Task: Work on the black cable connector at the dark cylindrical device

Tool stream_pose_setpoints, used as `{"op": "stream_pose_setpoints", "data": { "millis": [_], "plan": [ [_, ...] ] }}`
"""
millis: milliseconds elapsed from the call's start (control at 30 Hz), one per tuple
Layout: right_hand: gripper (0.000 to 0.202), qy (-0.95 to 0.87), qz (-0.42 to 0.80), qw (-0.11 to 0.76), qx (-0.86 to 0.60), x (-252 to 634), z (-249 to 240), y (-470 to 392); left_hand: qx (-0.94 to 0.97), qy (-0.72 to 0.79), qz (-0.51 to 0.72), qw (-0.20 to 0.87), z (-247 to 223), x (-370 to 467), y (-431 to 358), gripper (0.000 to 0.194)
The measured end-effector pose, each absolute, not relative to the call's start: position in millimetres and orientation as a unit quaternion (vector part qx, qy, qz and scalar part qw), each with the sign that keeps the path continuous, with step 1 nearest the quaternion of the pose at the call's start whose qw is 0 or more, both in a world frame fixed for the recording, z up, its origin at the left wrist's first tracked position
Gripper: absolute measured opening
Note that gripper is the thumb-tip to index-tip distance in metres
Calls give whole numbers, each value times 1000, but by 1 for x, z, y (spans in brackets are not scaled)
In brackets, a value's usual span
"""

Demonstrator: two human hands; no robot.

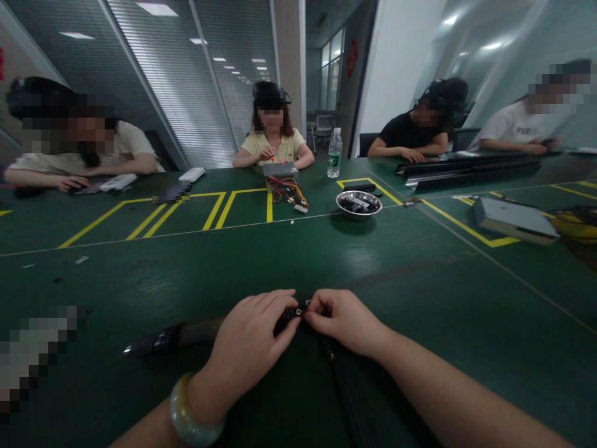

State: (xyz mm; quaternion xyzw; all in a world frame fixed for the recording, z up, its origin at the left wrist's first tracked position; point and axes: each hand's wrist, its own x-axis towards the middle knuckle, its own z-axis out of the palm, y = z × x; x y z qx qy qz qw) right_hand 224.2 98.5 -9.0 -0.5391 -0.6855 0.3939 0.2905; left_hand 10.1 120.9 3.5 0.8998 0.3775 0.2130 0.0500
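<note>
In front of me on the table lies a dark, rod-shaped tool [200,333] with a ribbed collar and a pointed metal tip at its left end. My left hand [254,339] is closed over its right end, thumb and fingertips pressed on a small black piece [288,316] that shows a brass-coloured spot. Right beside it, my right hand [342,320] pinches at the same spot; what sits between its fingertips is too small to make out. A thin black rod or cable [342,386] runs from under my right hand toward the front edge.
A metal bowl [359,213] of dark parts stands beyond my hands, near a water bottle [334,154]. Across the table, a person handles a grey box [281,169] with coloured wires. Long black rails [471,172] and a flat grey case [514,219] lie right. Other people sit around.
</note>
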Motion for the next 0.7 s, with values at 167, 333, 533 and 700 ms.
{"op": "stream_pose_setpoints", "data": {
  "millis": [167, 333, 533, 700],
  "plan": [
    [10, -689, 392, 284, -539, 225, -8, 98, 908, 361, 209, 44, 5, 10, 120, 15],
    [10, -688, 396, 290, -535, 226, -9, 98, 914, 347, 205, 45, 8, 11, 121, 19],
    [10, -687, 397, 291, -535, 225, -9, 98, 916, 339, 214, 37, 8, 11, 121, 21],
    [10, -686, 404, 293, -529, 225, -10, 98, 915, 344, 205, 46, 10, 11, 119, 22]
  ]
}}
